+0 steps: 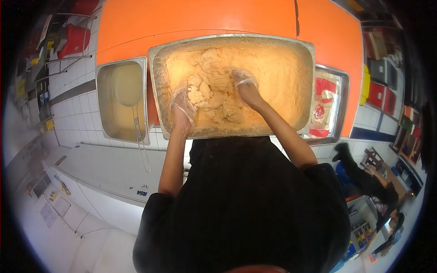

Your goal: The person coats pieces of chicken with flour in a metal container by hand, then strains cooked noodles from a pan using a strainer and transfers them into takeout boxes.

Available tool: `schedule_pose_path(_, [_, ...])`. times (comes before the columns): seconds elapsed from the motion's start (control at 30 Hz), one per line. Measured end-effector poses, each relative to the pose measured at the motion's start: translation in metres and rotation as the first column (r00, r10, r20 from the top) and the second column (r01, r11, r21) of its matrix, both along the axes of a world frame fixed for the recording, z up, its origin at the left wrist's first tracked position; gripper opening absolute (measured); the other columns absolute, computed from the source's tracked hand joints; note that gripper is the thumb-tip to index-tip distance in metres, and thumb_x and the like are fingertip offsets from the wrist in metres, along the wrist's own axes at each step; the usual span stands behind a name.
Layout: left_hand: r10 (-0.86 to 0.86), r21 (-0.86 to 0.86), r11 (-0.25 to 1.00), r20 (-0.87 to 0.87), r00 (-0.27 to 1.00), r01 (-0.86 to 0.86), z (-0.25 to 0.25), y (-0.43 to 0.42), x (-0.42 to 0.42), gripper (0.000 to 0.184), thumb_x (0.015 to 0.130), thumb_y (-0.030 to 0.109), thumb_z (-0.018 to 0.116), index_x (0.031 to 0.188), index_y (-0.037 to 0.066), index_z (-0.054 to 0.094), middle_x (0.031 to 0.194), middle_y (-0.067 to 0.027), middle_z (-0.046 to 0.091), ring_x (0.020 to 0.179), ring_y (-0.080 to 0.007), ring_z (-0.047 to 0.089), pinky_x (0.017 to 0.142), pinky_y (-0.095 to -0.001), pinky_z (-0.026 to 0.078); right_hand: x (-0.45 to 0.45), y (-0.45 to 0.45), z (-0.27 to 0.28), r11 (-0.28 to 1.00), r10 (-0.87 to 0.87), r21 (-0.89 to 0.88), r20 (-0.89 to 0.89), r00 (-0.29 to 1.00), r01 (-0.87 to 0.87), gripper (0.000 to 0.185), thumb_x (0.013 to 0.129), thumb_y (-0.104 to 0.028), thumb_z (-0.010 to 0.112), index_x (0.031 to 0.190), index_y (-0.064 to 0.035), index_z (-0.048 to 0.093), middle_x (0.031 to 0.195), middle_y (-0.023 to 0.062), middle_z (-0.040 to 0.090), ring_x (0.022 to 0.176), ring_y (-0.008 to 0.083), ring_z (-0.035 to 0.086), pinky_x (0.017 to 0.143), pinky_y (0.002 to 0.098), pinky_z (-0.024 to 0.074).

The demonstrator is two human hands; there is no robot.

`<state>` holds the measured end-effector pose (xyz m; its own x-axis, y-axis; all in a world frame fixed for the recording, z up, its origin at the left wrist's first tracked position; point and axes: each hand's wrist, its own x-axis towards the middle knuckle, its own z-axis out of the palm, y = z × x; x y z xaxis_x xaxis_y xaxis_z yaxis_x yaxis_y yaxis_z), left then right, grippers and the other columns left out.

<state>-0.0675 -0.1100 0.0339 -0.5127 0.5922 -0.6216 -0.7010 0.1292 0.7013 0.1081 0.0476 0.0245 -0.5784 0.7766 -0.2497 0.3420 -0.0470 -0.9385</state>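
A large metal pan (232, 38) holds orange-tan flour-like powder (273, 68), with a heap of lumpy coated pieces (200, 93) left of its middle. My left hand (183, 107), in a loose clear plastic glove, lies at the left side of the heap, fingers stretched along the pieces and partly hidden by them. Across the heap, my right hand (246, 85), gloved the same way, reaches into the powder with its fingers extended toward the upper left. Its fingertips are blurred. Neither hand visibly grips a piece.
On the left stands a metal tub (101, 102) of pale liquid with a wire strainer (136, 123) in it. A tray (343, 100) on the right bears a red-and-white bag (324, 102). An orange counter (205, 16) lies beneath. Another person (382, 186) is at far right.
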Motion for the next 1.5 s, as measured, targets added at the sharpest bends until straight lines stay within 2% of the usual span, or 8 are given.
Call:
schedule_pose_path(0.2, [0.047, -0.062, 0.996, -0.228, 0.972, -0.063, 0.010, 0.014, 0.011, 0.040, 0.100, 0.020, 0.045, 0.132, -0.004, 0.046, 0.126, -0.0109, 0.053, 0.114, -0.0205, 0.051, 0.095, -0.0329, 0.042, -0.065, -0.036, -0.070, 0.447, 0.107, 0.696, 0.582, 0.806, -0.562, 0.040, 0.090, -0.018, 0.047, 0.126, 0.0007, 0.051, 0.112, 0.0264, 0.057, 0.101, 0.0339, 0.058, 0.099, 0.0430, 0.0420])
schedule_pose_path(0.57, [-0.290, -0.221, 0.955, -0.559, 0.776, 0.198, -0.048, 0.011, 0.002, 0.039, 0.099, 0.017, 0.044, 0.133, -0.002, 0.047, 0.135, -0.0141, 0.049, 0.124, -0.0263, 0.046, 0.105, -0.0341, 0.034, -0.017, 0.053, 0.030, 0.754, 0.398, 0.040, 0.766, 0.504, -0.656, 0.036, 0.092, -0.022, 0.046, 0.115, 0.0033, 0.056, 0.105, 0.0233, 0.060, 0.095, 0.0314, 0.061, 0.083, 0.0405, 0.0497])
schedule_pose_path(0.7, [0.012, -0.206, 0.978, -0.009, 1.000, -0.013, 0.009, 0.039, -0.007, 0.041, 0.100, 0.019, 0.044, 0.134, -0.003, 0.045, 0.134, -0.0120, 0.048, 0.122, -0.0227, 0.045, 0.104, -0.0319, 0.034, 0.016, 0.064, -0.045, 0.715, 0.027, 0.556, 0.583, 0.812, -0.423, 0.041, 0.095, -0.030, 0.046, 0.125, -0.0024, 0.052, 0.125, 0.0182, 0.055, 0.111, 0.0321, 0.053, 0.095, 0.0420, 0.0425])
schedule_pose_path(1.07, [-0.186, -0.124, 0.982, -0.473, 0.861, 0.144, -0.014, 0.027, 0.012, 0.044, 0.100, 0.021, 0.044, 0.137, -0.003, 0.042, 0.136, -0.0108, 0.046, 0.125, -0.0205, 0.044, 0.105, -0.0300, 0.033, 0.040, 0.042, -0.056, 0.376, 0.510, 0.612, 0.490, 0.707, -0.696, 0.044, 0.088, -0.013, 0.049, 0.131, -0.0041, 0.048, 0.131, 0.0217, 0.051, 0.125, 0.0363, 0.045, 0.107, 0.0461, 0.0341])
schedule_pose_path(1.17, [-0.487, -0.475, 0.869, -0.871, 0.066, 0.136, -0.063, -0.001, 0.004, 0.036, 0.099, 0.022, 0.046, 0.124, -0.002, 0.056, 0.124, -0.0185, 0.057, 0.117, -0.0298, 0.051, 0.103, -0.0378, 0.037, 0.063, 0.064, -0.080, 0.460, 0.303, 0.678, 0.487, 0.819, -0.573, 0.058, 0.082, -0.004, 0.057, 0.138, -0.0077, 0.044, 0.136, 0.0151, 0.049, 0.130, 0.0316, 0.042, 0.107, 0.0440, 0.0369])
schedule_pose_path(1.23, [-0.279, -0.175, 0.958, -0.758, 0.590, 0.229, -0.029, 0.010, 0.017, 0.033, 0.097, 0.023, 0.049, 0.117, -0.002, 0.058, 0.118, -0.0186, 0.060, 0.111, -0.0317, 0.055, 0.101, -0.0401, 0.039, 0.078, 0.075, -0.079, 0.449, 0.013, 0.808, 0.422, 0.907, -0.382, 0.051, 0.083, -0.005, 0.055, 0.133, -0.0057, 0.047, 0.130, 0.0180, 0.052, 0.124, 0.0356, 0.046, 0.104, 0.0474, 0.0373])
schedule_pose_path(1.37, [-0.294, -0.502, 0.740, -0.840, -0.455, 0.448, 0.007, 0.041, 0.044, 0.027, 0.090, 0.022, 0.055, 0.103, 0.000, 0.062, 0.106, -0.0187, 0.064, 0.099, -0.0346, 0.060, 0.093, -0.0444, 0.045, 0.093, 0.064, -0.028, 0.554, -0.238, 0.822, 0.310, 0.920, -0.134, 0.049, 0.083, -0.008, 0.053, 0.131, -0.0018, 0.047, 0.129, 0.0223, 0.052, 0.123, 0.0378, 0.047, 0.104, 0.0488, 0.0356])
schedule_pose_path(1.5, [-0.576, -0.675, 0.324, -0.697, -0.428, 0.663, 0.023, 0.090, 0.099, 0.028, 0.087, 0.023, 0.053, 0.099, 0.001, 0.064, 0.097, -0.0213, 0.065, 0.095, -0.0355, 0.062, 0.086, -0.0433, 0.048, 0.099, 0.046, 0.022, 0.710, 0.292, 0.288, 0.710, 0.641, -0.642, 0.049, 0.089, -0.017, 0.046, 0.134, 0.0026, 0.044, 0.133, 0.0273, 0.047, 0.127, 0.0367, 0.042, 0.109, 0.0458, 0.0311])
